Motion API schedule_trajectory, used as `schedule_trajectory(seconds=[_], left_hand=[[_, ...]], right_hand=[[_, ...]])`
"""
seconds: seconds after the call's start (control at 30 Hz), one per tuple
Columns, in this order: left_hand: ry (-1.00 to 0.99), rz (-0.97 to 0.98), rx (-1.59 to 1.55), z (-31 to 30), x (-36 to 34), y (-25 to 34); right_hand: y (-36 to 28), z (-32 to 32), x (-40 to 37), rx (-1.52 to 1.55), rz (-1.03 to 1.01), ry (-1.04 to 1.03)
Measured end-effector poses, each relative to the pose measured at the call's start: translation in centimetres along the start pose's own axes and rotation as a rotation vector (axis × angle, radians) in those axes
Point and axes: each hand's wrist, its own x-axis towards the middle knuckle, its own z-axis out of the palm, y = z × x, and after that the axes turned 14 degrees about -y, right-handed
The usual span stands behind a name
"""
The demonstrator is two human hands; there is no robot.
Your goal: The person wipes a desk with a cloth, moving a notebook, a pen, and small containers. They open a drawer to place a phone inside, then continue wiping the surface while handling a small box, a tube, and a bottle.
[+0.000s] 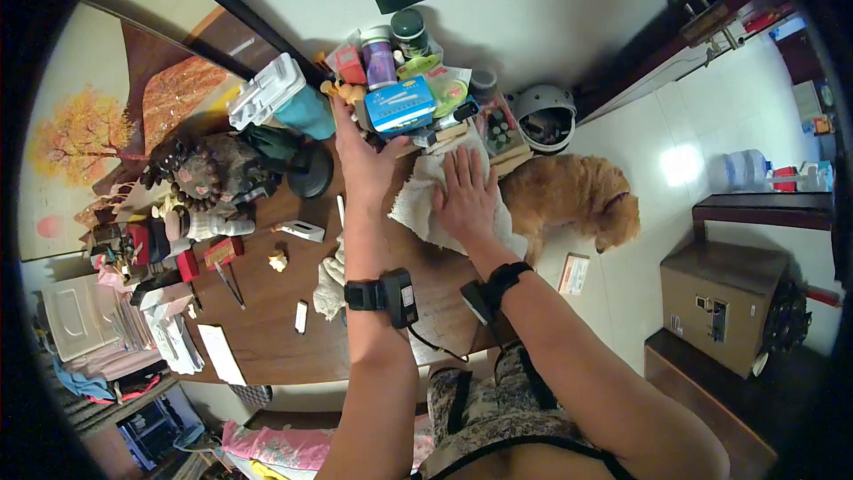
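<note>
My right hand lies flat with fingers spread on a white cloth at the right end of the brown table. My left hand reaches to the back of the table, thumb and fingers apart, beside a blue box. Its fingertips are by a small orange figure; whether they touch it I cannot tell. Around the box are a purple jar, a dark green jar and other small items. Each of my wrists wears a black strap with a device.
A brown dog stands on the floor just right of the table. Behind it is a white helmet. A black round stand, a second cloth and a white box are left of my left arm. A cardboard box is at right.
</note>
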Motion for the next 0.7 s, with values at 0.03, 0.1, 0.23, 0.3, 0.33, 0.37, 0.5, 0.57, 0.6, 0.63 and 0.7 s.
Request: schedule_trajectory(seconds=[0.03, 0.1, 0.23, 0.3, 0.33, 0.37, 0.5, 0.57, 0.6, 0.63, 0.7], left_hand=[[0.035, -0.019, -0.041, -0.1, -0.3, 0.0], [0.107, -0.058, -0.122, -0.3, -1.3, 0.0], [0.159, -0.151, -0.112, -0.3, -5.1, -1.8], [0.193, -0.106, -0.044, 0.4, -7.3, -3.4], [0.211, -0.085, -0.010, 0.6, -8.3, -3.5], [0.204, -0.154, -0.089, 0.9, -9.7, -3.4], [0.075, -0.187, 0.174, 0.3, -14.1, -2.7], [0.105, -0.192, 0.329, 0.3, -16.1, -3.8], [0.118, -0.193, 0.405, 0.2, -16.8, -3.9], [0.091, -0.272, 0.428, 0.1, -17.8, -3.9], [0.078, -0.299, 0.450, -0.2, -19.0, -4.1]], right_hand=[[0.1, 0.1, 0.0, -0.008, -0.003, 0.008], [0.1, 0.0, 0.2, -0.010, -0.007, 0.020], [-0.1, -0.1, 1.0, -0.017, -0.011, 0.042], [-0.2, 0.3, 1.4, -0.029, -0.026, 0.077], [-0.1, 0.7, 1.5, -0.032, -0.038, 0.107], [0.1, 1.1, 1.5, -0.035, -0.052, 0.136], [0.3, 1.4, 1.6, -0.125, -0.076, 0.128], [0.7, 1.4, 0.7, -0.156, -0.144, 0.118], [0.9, 1.2, 0.3, -0.173, -0.176, 0.115], [1.1, 1.1, -0.3, -0.191, -0.206, 0.110], [1.4, 0.9, -2.5, -0.147, -0.247, 0.043]])
